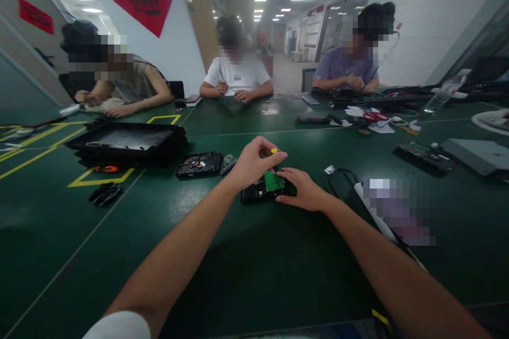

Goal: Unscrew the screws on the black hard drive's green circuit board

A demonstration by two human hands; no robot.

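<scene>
On the green table lies a black hard drive (254,192) with a green circuit board (274,181) on its upper side. My left hand (258,161) is above it, its thumb and fingers closed round a small screwdriver with a yellow top (274,151). The tool points down at the board. My right hand (302,189) rests at the drive's right side, thumb and fingers spread along the board and drive edge, steadying contact with it. Left of the drive are a loose circuit board (228,164) and another black drive (199,164).
Stacked black trays (127,140) and black gloves or clips (105,194) lie left. A cable and white power strip (374,212) are right, with another drive (423,158) and a grey box (477,156) beyond. Three people sit across the table (222,127).
</scene>
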